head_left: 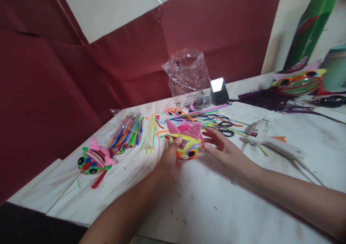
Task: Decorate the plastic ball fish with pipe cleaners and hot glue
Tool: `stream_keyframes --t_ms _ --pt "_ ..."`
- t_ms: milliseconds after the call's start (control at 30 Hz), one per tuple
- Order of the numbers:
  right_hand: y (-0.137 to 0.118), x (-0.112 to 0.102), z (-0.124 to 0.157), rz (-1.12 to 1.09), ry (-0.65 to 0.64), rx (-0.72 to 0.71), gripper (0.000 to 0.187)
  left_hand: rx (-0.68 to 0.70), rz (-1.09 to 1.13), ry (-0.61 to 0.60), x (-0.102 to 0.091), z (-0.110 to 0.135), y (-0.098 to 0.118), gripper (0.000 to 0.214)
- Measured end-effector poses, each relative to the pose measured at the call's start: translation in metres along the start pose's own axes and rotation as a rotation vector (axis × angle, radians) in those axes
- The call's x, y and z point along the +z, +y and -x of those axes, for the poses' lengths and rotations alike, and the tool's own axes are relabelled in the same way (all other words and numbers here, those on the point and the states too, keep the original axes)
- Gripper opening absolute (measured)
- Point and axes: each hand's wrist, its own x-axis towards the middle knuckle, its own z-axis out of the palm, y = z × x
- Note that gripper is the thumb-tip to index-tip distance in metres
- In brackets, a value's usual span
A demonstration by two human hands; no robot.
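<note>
- Your forearms (116, 215) lie nearest; your left hand (171, 160) clamps the left side of the fish-like ornament (186, 143), over the table (229, 208).
- Your right hand (223, 147): fingers parted, beside the ornament's right side; contact cannot be confirmed.
- Done: pink fins, black eye, coloured bands fitted; judged well advanced.
- Left: unclear; no tassel visible, unlike your striped ornament (93, 160) at left.
- Appearance: rounded, yellow-and-lilac banding, orange below.

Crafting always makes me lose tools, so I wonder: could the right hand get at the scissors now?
Probably yes: the right hand looks free beside the fish-like craft, which the left hand grips, and the scissors show uncovered handles just beyond, with colourful strips close by.
</note>
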Motion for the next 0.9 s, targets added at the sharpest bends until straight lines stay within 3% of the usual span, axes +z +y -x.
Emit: stream_keyframes --t_ms 100,300,533,733,900 --pt "0.003 -0.016 -0.011 0.150 0.118 0.026 0.043 -0.020 0.038 0.082 -0.007 -0.007 0.010 0.029" --pt "0.004 -0.023 -0.017 0.072 -0.017 0.030 0.052 -0.067 0.069 0.077 -0.012 -0.009 0.014 0.036" --pt "-0.003 -0.021 -0.016 0.079 -0.025 0.031 0.060 -0.083 0.095 0.007 -0.017 -0.012 0.017 0.043" --pt "-0.008 -0.031 -0.022 0.178 0.069 -0.005 0.062 0.019 0.155 0.153 -0.023 -0.022 0.025 0.036" --pt "-0.011 -0.042 -0.029 0.195 0.135 -0.011 0.049 0.087 0.161 0.229 -0.029 -0.029 0.035 0.033"
